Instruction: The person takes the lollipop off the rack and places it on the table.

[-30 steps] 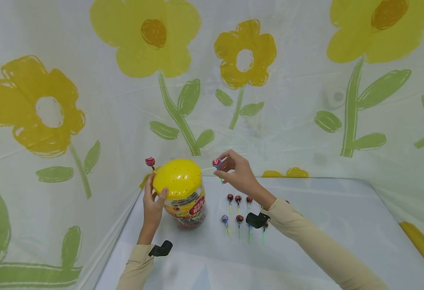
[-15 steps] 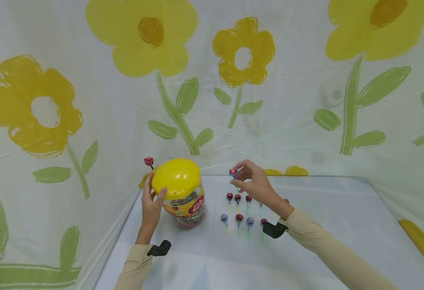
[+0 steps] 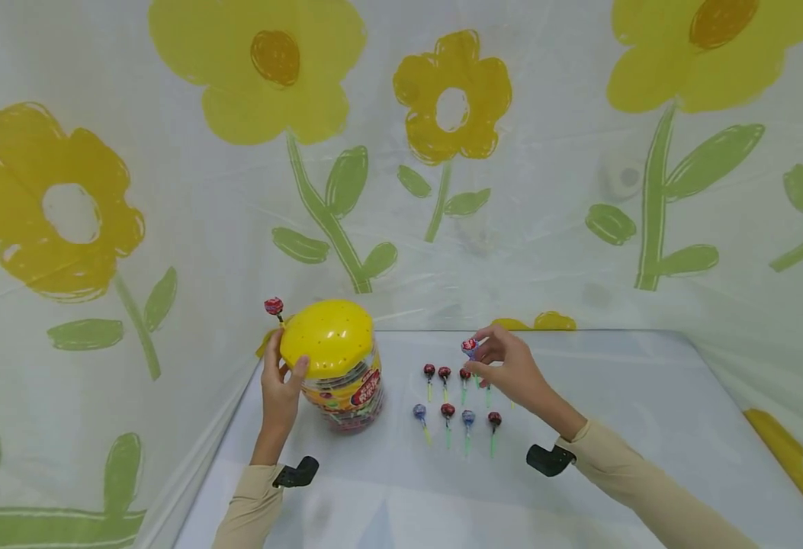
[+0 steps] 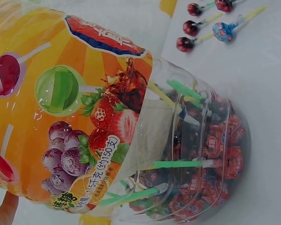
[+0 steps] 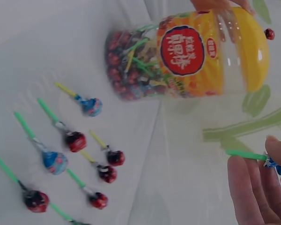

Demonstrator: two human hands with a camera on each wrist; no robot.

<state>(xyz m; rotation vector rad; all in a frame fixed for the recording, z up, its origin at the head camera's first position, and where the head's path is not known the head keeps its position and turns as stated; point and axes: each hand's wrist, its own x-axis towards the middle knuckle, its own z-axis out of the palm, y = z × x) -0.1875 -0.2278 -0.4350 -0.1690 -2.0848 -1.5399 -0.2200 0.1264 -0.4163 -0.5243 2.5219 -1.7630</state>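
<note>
My left hand (image 3: 281, 393) grips the yellow lid (image 3: 329, 335) of a clear plastic candy jar (image 3: 367, 393), thumb in front. The jar tilts slightly on the table; lollipops fill its lower part, as the left wrist view shows. A red lollipop (image 3: 274, 306) sticks up at the lid's left edge, beside my fingers. Over the back row of lollipops, my right hand (image 3: 511, 370) pinches a blue-and-red wrapped lollipop (image 3: 470, 347). In the right wrist view its green stick (image 5: 246, 154) points out toward the jar.
Right of the jar, lollipops lie in two rows on the white table (image 3: 579, 488). The front row mixes blue (image 3: 419, 412) and dark red (image 3: 448, 412) heads; the back row shows dark red (image 3: 429, 370) ones, partly behind my right hand. A flowered curtain (image 3: 545, 229) hangs behind.
My right hand has moved right and down with the lollipop, away from the jar's lid toward the back row. The left hand stays on the lid; the head view has shifted slightly.
</note>
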